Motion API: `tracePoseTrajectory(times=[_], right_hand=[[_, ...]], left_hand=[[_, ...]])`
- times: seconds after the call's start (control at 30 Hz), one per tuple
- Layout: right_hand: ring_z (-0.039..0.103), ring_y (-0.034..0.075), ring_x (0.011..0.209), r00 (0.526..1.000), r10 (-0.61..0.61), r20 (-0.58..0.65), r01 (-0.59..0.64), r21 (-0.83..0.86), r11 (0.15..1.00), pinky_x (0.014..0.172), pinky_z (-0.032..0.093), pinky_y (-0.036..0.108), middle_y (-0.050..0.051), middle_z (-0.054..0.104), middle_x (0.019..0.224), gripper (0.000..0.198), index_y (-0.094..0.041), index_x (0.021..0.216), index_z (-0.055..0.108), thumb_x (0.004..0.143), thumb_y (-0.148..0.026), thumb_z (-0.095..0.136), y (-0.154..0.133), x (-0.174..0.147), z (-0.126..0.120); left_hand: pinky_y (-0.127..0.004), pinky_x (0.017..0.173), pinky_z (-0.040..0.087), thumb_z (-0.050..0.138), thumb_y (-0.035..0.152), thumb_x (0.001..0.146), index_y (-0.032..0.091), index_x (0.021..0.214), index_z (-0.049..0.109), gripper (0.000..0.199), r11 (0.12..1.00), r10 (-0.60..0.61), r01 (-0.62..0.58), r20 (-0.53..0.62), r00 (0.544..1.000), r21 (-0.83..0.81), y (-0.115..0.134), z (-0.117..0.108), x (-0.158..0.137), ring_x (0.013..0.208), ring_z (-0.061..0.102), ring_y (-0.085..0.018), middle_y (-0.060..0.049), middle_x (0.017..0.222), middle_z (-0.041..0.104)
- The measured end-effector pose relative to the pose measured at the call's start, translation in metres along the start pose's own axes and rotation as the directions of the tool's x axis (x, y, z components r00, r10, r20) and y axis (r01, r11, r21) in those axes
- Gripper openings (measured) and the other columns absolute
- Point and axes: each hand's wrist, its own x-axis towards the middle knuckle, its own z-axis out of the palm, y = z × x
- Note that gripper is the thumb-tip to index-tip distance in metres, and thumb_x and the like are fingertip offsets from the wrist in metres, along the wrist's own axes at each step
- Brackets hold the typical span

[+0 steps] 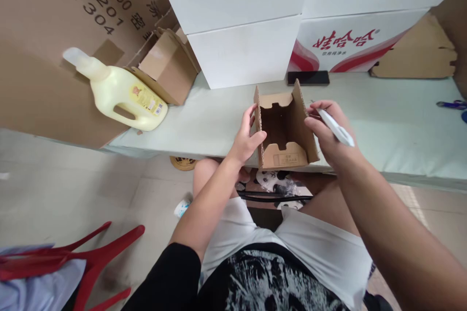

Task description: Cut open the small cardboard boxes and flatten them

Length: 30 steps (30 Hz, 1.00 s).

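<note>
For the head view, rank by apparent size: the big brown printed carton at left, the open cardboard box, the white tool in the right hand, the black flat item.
1. Brown printed carton
2. Open cardboard box
3. White tool and black flat item: too alike to rank.

"What do we read on the large brown carton [47, 68]?"
"40X50, 201, 304."
"And the white box [350, 41]?"
"Red 娃哈哈 over 饮用纯净水."
"Our open box [277, 126]?"
"Its print is too small for us."
</note>
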Motion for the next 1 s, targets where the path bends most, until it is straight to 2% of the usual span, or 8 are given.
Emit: tracePoseTrajectory(times=[0.13, 0.2, 0.3, 0.5, 0.6, 0.77, 0.9, 1.0], right_hand=[[0.065, 0.021, 0.090, 0.987, 0.071, -0.147, -0.089, -0.126, 0.988, 0.077, 0.054, 0.036, 0.003, 0.064, 0.093, 0.029, -0.027, 0.111, 0.052, 0.085, -0.041, 0.053, 0.036, 0.000, -0.029], [0.061, 0.023, 0.079, 0.976, 0.142, -0.162, -0.201, -0.450, 0.870, 0.076, 0.052, 0.039, 0.005, 0.060, 0.086, 0.032, -0.024, 0.109, 0.056, 0.082, -0.041, 0.057, 0.061, -0.002, -0.042], [0.060, 0.028, 0.089, 0.981, 0.185, -0.060, -0.163, -0.778, 0.606, 0.085, 0.050, 0.044, 0.012, 0.061, 0.096, 0.039, -0.019, 0.115, 0.060, 0.079, -0.036, 0.059, 0.097, -0.008, -0.054], [0.059, 0.033, 0.102, 0.991, 0.133, 0.014, -0.046, -0.898, 0.438, 0.090, 0.048, 0.046, 0.020, 0.062, 0.110, 0.053, -0.014, 0.127, 0.060, 0.076, -0.024, 0.056, 0.129, -0.004, -0.054], [0.059, 0.035, 0.104, 0.987, 0.159, -0.012, -0.080, -0.899, 0.431, 0.091, 0.049, 0.050, 0.022, 0.062, 0.115, 0.057, -0.013, 0.130, 0.060, 0.074, -0.020, 0.056, 0.130, 0.005, -0.053], [0.058, 0.040, 0.112, 0.979, 0.203, -0.035, -0.134, -0.857, 0.498, 0.095, 0.047, 0.059, 0.024, 0.059, 0.121, 0.068, -0.016, 0.141, 0.057, 0.074, -0.018, 0.060, 0.121, 0.009, -0.051], [0.053, 0.042, 0.125, 0.992, 0.076, -0.101, -0.126, -0.731, 0.671, 0.105, 0.042, 0.064, 0.025, 0.053, 0.132, 0.064, -0.015, 0.139, 0.059, 0.076, -0.021, 0.062, 0.095, -0.006, -0.042], [0.060, 0.034, 0.118, 0.995, 0.094, -0.022, -0.093, -0.493, 0.865, 0.105, 0.047, 0.056, 0.018, 0.063, 0.124, 0.044, -0.017, 0.123, 0.066, 0.081, -0.028, 0.058, 0.069, -0.029, -0.029]], left_hand=[[-0.047, 0.131, 0.023, 0.072, 0.050, 0.081, 0.031, 0.150, 0.034, 0.081, 0.985, 0.003, 0.008, -0.064, 0.998, 0.171, -0.006, -0.003, -0.003, 0.159, 0.021, -0.033, -0.006, 0.170, 0.027], [-0.046, 0.132, 0.022, 0.072, 0.048, 0.082, 0.031, 0.149, 0.035, 0.078, 0.974, -0.001, 0.018, -0.078, 0.997, 0.225, -0.007, -0.004, -0.005, 0.160, 0.019, -0.032, -0.005, 0.171, 0.024], [-0.047, 0.126, 0.033, 0.063, 0.044, 0.087, 0.029, 0.148, 0.033, 0.069, 0.981, -0.032, 0.047, -0.082, 0.996, 0.190, -0.003, -0.005, -0.006, 0.154, 0.034, -0.031, -0.008, 0.166, 0.032], [-0.041, 0.109, 0.050, 0.061, 0.027, 0.080, 0.024, 0.128, 0.055, 0.049, 0.960, -0.051, 0.129, -0.297, 0.954, 0.249, 0.027, -0.014, -0.015, 0.128, 0.060, -0.028, -0.008, 0.143, 0.060], [-0.036, 0.100, 0.055, 0.067, 0.022, 0.074, 0.025, 0.118, 0.062, 0.044, 0.957, -0.100, 0.188, -0.356, 0.929, 0.221, 0.044, -0.031, -0.026, 0.116, 0.068, -0.025, -0.005, 0.122, 0.073], [-0.031, 0.078, 0.061, 0.074, 0.020, 0.069, 0.030, 0.127, 0.060, 0.060, 0.960, -0.224, 0.273, -0.437, 0.871, 0.052, 0.042, -0.067, -0.044, 0.095, 0.076, -0.024, -0.003, 0.105, 0.079], [-0.027, 0.069, 0.060, 0.085, 0.026, 0.062, 0.025, 0.107, 0.067, 0.048, 0.967, -0.254, 0.217, -0.541, 0.801, -0.133, 0.020, -0.079, -0.056, 0.075, 0.076, -0.019, 0.001, 0.085, 0.079], [-0.023, 0.069, 0.058, 0.091, 0.031, 0.056, 0.023, 0.094, 0.070, 0.044, 0.957, -0.266, 0.136, -0.598, 0.756, -0.255, 0.004, -0.079, -0.063, 0.076, 0.074, -0.016, 0.001, 0.083, 0.078]])
